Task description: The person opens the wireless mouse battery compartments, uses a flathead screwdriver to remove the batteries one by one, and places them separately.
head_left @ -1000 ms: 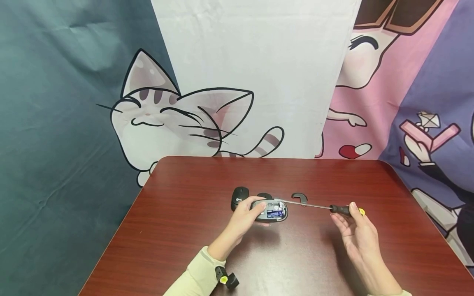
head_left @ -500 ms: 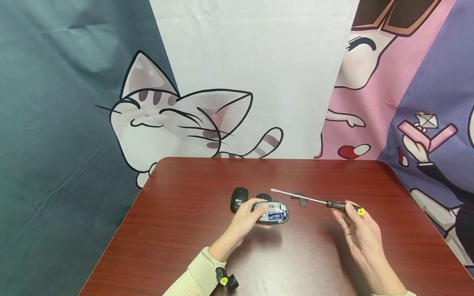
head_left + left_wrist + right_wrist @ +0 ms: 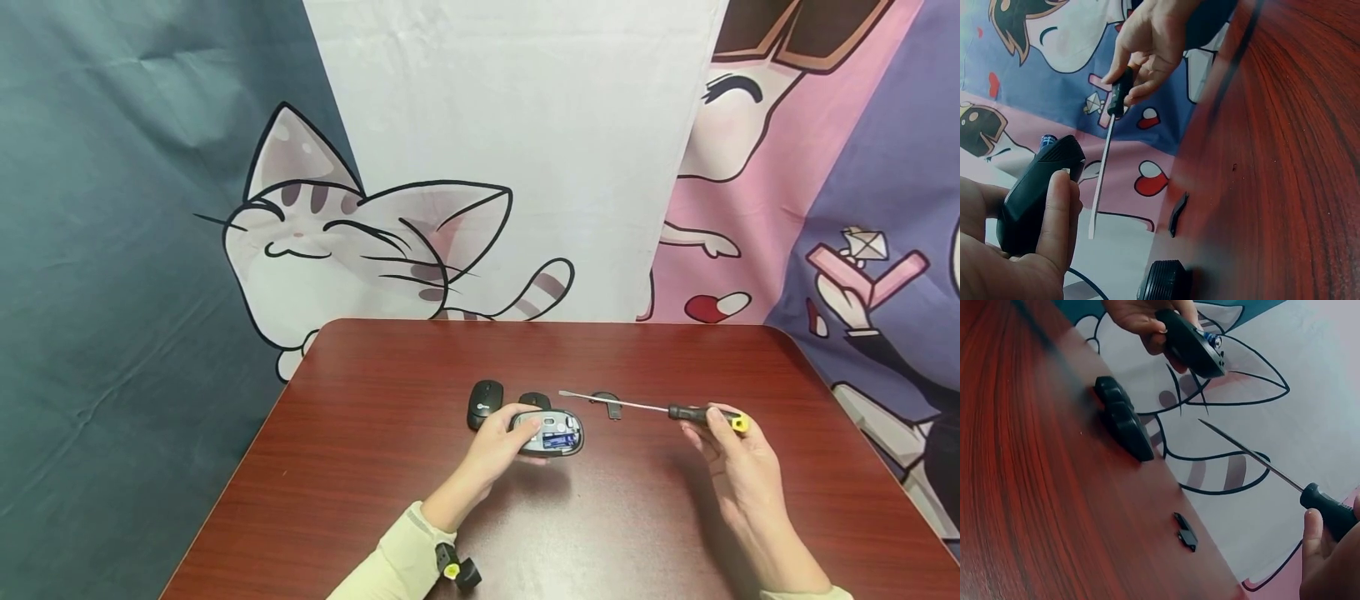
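My left hand (image 3: 489,440) grips a computer mouse (image 3: 536,443) above the table, its underside turned up. The battery bay is uncovered and a blue battery (image 3: 558,439) shows in it. In both wrist views an end of the battery (image 3: 1213,339) sticks up past the mouse's body. Between thumb and fingers, my right hand (image 3: 742,475) holds a flat-tipped screwdriver (image 3: 684,413) by its black and yellow handle. Its shaft points left, and the tip stands beyond the held mouse, apart from it in the right wrist view.
A black mouse (image 3: 486,400) lies on the table (image 3: 375,467) behind the left hand. Next to it is another dark rounded object (image 3: 535,399), partly hidden by the held mouse. A small black battery cover (image 3: 615,410) lies behind the screwdriver shaft. A printed cloth backdrop (image 3: 562,125) hangs beyond the table.
The screwdriver's tip has come away from the held mouse's far edge, swinging up and left, then shifting slightly right. The left hand and mouse have barely moved.
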`<action>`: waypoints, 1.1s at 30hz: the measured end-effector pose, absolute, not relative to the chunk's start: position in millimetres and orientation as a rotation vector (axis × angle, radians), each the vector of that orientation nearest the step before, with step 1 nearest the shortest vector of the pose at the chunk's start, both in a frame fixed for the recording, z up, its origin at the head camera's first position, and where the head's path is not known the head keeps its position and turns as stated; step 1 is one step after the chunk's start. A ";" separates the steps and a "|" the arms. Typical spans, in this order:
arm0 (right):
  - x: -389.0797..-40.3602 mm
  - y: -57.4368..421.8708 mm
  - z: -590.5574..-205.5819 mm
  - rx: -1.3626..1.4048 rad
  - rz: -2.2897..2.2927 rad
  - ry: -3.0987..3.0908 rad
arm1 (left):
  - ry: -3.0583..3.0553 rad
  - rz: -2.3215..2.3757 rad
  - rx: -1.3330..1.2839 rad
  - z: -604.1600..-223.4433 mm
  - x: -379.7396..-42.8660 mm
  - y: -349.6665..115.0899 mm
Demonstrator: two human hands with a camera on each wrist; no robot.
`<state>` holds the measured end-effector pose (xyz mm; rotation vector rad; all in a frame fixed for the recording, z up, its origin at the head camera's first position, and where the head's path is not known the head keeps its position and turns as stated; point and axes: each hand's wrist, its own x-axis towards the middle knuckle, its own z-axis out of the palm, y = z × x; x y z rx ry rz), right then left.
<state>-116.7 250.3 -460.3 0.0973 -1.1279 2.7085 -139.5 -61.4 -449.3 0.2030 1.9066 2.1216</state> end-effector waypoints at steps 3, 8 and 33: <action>-116.4 251.0 -459.4 -0.006 2.661 -1.200 | 1.909 2.129 0.204 -450.2 -139.6 -61.6; -116.7 254.1 -459.8 -0.075 2.641 -1.246 | 1.907 2.134 0.221 -450.9 -139.1 -62.3; -119.8 305.1 -483.0 -0.111 3.346 -0.468 | 1.907 2.118 0.213 -455.8 -138.3 -66.9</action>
